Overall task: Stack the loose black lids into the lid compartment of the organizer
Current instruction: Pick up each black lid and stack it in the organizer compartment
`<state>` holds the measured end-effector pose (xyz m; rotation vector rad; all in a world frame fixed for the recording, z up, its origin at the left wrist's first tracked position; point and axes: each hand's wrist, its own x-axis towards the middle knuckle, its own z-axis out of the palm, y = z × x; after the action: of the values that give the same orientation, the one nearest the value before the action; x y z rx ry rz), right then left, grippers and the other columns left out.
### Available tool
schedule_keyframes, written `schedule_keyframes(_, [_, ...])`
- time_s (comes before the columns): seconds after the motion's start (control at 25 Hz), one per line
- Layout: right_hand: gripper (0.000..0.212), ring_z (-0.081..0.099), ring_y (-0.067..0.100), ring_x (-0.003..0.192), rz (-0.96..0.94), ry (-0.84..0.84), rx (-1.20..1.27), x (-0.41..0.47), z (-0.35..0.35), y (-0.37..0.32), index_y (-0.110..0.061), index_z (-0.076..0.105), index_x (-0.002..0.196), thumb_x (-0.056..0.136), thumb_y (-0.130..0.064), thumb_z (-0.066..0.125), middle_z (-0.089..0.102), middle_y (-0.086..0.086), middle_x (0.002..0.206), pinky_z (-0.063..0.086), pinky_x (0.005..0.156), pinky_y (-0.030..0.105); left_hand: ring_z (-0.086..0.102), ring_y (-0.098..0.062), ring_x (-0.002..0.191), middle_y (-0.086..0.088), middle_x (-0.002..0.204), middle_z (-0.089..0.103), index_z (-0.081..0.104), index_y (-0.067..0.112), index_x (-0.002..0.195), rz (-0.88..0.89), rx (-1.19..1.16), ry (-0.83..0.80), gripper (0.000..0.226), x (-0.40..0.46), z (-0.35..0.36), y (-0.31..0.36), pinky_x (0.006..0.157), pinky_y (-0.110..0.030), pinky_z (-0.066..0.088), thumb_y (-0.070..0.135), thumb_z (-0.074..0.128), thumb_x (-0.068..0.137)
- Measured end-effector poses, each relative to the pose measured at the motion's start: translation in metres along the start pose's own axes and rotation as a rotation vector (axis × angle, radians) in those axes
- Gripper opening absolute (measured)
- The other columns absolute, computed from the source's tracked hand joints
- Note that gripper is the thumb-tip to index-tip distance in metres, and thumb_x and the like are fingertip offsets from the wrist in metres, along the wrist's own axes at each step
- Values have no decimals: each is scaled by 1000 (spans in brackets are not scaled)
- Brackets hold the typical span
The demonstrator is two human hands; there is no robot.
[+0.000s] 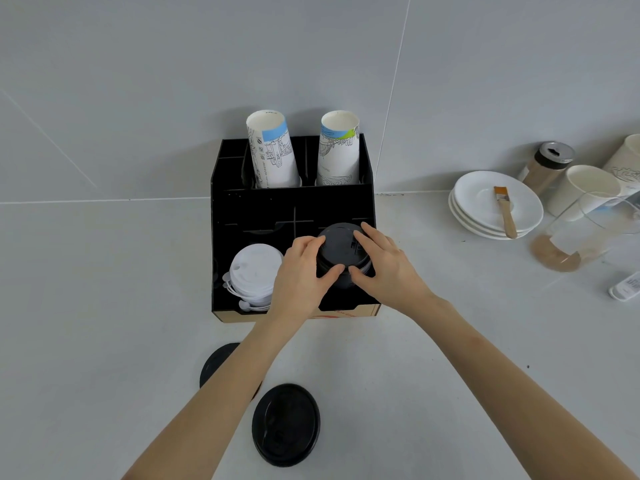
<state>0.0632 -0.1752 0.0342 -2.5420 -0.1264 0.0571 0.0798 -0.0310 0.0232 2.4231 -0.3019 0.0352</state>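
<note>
Currently, item in hand: stack of black lids (343, 258), frame centre, seated in the right front compartment of the black organizer (294, 202). Left hand (301, 271) and right hand (384, 268) each hold a narrow grip on its sides, apparently settling it. White lids (254, 271) fill the left compartment. Outstanding: two loose black lids (285, 424) on the desk (104, 306), lower centre. Next move likely calls for freeing one hand to fetch them.
</note>
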Motion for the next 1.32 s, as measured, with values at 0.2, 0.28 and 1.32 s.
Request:
schedule_keyframes(0.2, [55, 26, 29, 136, -37, 57, -23, -7, 1, -3, -11, 30, 134, 86, -20, 55, 23, 11, 151, 27, 111, 43, 43, -25, 121, -11, 136, 39, 37, 10, 130, 24, 3, -49, 55, -4, -7, -1, 99, -37, 42, 26, 61, 83])
schedule_keyframes(0.28, [53, 28, 28, 136, -57, 88, -19, -12, 1, -5, -11, 32, 133, 86, -20, 55, 27, 11, 149, 28, 111, 43, 43, -25, 122, -11, 137, 38, 37, 10, 130, 30, 7, -45, 55, -9, -12, -3, 100, -39, 42, 25, 60, 83])
schedule_keyframes(1.32, [61, 34, 16, 129, -113, -266, 31, -140, 93, -36, -23, 27, 134, 82, -35, 57, 36, -1, 141, 28, 109, 30, 33, -18, 129, -1, 141, 37, 33, 17, 133, -77, 75, -293, 55, -162, -38, -75, 108, -32, 29, 30, 55, 86])
